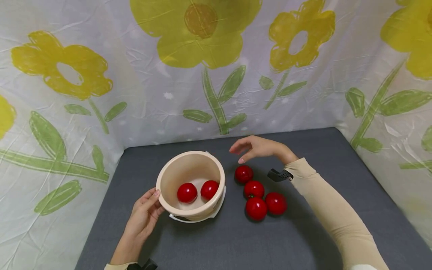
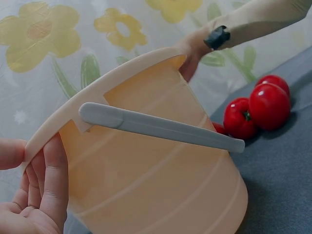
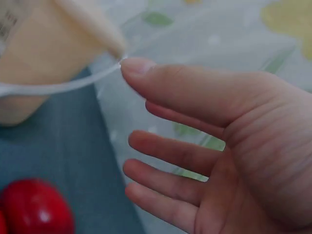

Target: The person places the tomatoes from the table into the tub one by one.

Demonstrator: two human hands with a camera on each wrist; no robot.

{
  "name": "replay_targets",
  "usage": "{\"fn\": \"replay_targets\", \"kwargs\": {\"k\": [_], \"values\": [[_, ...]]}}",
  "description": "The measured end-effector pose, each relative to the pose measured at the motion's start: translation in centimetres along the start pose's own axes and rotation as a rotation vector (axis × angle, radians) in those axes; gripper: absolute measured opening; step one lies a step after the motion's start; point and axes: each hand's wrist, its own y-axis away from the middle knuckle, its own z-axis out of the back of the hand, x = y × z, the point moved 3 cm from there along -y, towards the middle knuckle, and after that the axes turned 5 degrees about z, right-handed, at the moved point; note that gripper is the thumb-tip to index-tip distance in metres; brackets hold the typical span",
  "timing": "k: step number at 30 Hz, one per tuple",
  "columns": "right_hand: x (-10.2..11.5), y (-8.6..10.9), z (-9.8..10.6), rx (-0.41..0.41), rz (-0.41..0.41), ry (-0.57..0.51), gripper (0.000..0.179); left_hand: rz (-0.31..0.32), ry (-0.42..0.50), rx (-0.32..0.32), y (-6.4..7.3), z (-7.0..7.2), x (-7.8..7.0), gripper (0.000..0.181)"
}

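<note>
The fingers of the left hand (image 1: 143, 213) pinched the bucket (image 1: 202, 167) by its rim at eight o'clock; held at one side only, it could have tipped, I thought, if the two tomatoes inside (image 1: 187, 193) rolled. The right hand's (image 1: 260, 147) fingers hung empty, loosely bent at two o'clock, wrist drooping. A careless brush might have scattered the four loose tomatoes (image 1: 243, 174) at three o'clock.

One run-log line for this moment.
left hand: grips bucket rim | right hand: empty | in bucket: two tomatoes | on table: four tomatoes
</note>
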Motion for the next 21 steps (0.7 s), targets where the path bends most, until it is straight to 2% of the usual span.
{"fn": "replay_targets", "kwargs": {"k": [6,12,21], "values": [[-3.2,0.5,-0.7,-0.003,-0.032,0.031,0.054,0.009,-0.016,-0.021,0.1,0.0,-0.1,0.017],[-6.0,0.3,-1.9,0.043,-0.065,0.033,0.056,0.009,-0.015,-0.019,0.1,0.0,-0.1,0.017],[-7.5,0.2,-3.1,0.051,-0.109,0.037,0.057,0.003,-0.012,-0.006,0.1,0.0,-0.1,0.017]]}}
